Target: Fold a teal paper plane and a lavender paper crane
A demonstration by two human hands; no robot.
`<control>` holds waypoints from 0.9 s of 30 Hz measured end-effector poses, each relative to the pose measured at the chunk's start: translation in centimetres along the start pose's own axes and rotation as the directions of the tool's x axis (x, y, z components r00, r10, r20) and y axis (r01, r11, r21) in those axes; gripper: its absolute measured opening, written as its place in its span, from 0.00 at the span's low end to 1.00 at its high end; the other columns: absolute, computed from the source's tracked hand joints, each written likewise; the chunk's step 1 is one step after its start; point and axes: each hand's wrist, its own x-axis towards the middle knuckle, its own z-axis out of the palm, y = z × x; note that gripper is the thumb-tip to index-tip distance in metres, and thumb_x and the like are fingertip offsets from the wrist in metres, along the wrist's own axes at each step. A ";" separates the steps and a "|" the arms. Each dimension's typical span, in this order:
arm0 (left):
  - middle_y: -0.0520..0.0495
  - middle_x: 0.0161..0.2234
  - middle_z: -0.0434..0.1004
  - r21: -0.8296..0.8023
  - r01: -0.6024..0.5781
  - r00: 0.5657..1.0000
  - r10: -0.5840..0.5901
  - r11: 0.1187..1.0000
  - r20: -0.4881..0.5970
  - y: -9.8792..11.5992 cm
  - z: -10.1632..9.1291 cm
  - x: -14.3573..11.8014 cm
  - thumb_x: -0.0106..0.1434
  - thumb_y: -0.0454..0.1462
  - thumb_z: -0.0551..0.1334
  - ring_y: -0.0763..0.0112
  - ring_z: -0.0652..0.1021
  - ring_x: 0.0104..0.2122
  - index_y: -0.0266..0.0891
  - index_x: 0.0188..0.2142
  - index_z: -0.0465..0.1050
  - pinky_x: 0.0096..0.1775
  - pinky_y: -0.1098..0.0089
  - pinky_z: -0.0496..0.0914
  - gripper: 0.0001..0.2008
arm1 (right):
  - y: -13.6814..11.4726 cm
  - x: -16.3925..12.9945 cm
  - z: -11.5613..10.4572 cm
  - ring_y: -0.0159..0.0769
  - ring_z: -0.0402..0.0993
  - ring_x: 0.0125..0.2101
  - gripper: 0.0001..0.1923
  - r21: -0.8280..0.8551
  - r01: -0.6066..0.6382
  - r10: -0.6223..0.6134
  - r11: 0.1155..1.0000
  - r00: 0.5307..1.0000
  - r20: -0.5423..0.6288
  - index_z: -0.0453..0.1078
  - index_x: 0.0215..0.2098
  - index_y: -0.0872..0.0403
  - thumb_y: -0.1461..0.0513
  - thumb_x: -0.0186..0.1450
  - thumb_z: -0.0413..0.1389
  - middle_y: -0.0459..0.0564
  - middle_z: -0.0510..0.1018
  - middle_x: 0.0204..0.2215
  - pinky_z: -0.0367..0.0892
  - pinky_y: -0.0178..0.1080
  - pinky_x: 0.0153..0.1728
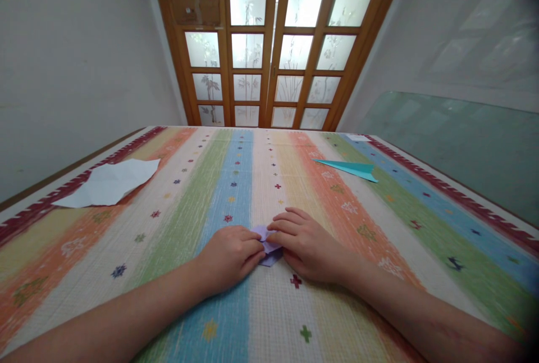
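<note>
A small piece of folded purple paper (272, 259) lies on the striped tablecloth between my two hands. My left hand (231, 256) closes on its left side, with the fingers curled and the thumb at the paper's near edge. From the right, my right hand (305, 245) has its fingers bent over the paper's right side, pressing or gripping it. Fingers cover much of the paper, so its full folded shape is hidden.
A creased white sheet (112, 183) rests at the far left of the tablecloth (181, 239). Towards the back right lies a turquoise paper plane (349, 169). Wooden doors with glass panes (248, 51) stand beyond the table, and a greenish glass panel (455, 138) is at the right.
</note>
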 end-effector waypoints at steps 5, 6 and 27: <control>0.46 0.35 0.81 0.021 0.028 1.000 -0.028 0.999 0.014 0.4 -0.1 -0.1 0.70 0.38 0.57 0.64 0.79 0.37 0.39 0.38 0.78 0.42 0.62 0.72 0.11 | -0.3 -0.1 0.5 0.40 0.71 0.40 0.09 0.063 0.027 -0.028 0.998 1.000 0.006 0.75 0.42 0.50 0.59 0.69 0.54 0.50 0.79 0.38 0.60 0.46 0.46; 0.46 0.35 0.81 0.021 0.019 1.000 -0.020 1.000 0.015 0.6 -0.1 -0.1 0.70 0.38 0.57 0.64 0.79 0.37 0.38 0.37 0.78 0.42 0.62 0.72 0.12 | -0.3 -0.2 0.6 0.40 0.71 0.38 0.10 0.070 0.020 -0.021 0.997 1.000 0.007 0.75 0.40 0.51 0.58 0.70 0.53 0.50 0.79 0.36 0.60 0.45 0.44; 0.47 0.43 0.79 -0.062 -0.045 0.988 0.053 0.997 0.144 -0.1 -0.5 -0.5 0.68 0.34 0.57 0.64 0.74 0.39 0.41 0.47 0.77 0.43 0.61 0.70 0.12 | 1.1 -0.2 1.1 0.39 0.68 0.38 0.08 0.140 -0.149 0.148 0.979 0.989 0.019 0.73 0.39 0.53 0.58 0.69 0.55 0.50 0.75 0.34 0.60 0.43 0.42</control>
